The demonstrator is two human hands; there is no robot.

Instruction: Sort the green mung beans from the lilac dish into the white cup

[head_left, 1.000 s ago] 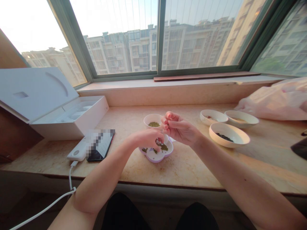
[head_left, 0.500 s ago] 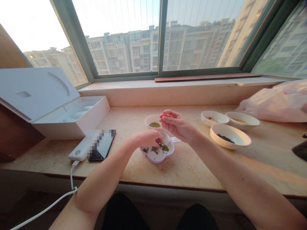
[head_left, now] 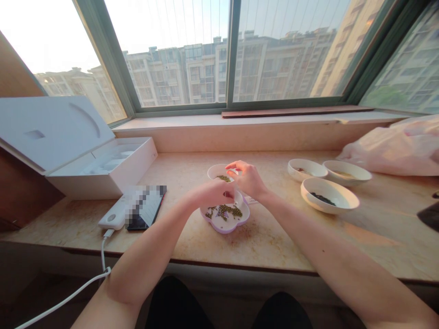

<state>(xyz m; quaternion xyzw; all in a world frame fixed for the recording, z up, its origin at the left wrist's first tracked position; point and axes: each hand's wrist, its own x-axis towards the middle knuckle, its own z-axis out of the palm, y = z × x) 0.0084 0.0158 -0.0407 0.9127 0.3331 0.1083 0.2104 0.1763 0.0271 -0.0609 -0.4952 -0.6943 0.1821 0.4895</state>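
Over the back of a white, purple-rimmed scalloped dish (head_left: 224, 227) is my left hand (head_left: 216, 192), its fingers curled down and together; whatever they hold is hidden. Green mung beans (head_left: 224, 211) lie scattered across that dish. Just behind, a white bowl (head_left: 213, 170) contains more mung beans (head_left: 224, 178). My right hand (head_left: 248, 179) reaches above this bowl's right side, thumb and forefinger slightly apart, with nothing visible between them. The two hands are close together, and the left partly covers both dish and bowl.
At right are three white bowls, the nearest bowl (head_left: 329, 208) with dark contents, and a plastic bag (head_left: 394, 144). To the left are an open white box (head_left: 133, 160), a phone (head_left: 147, 212) and a white power bank (head_left: 113, 217) with a cable.
My left hand has lifted a little off the beans, showing more of them in the dish. My right hand has lowered toward the bowl, and its pinched fingertips have parted.
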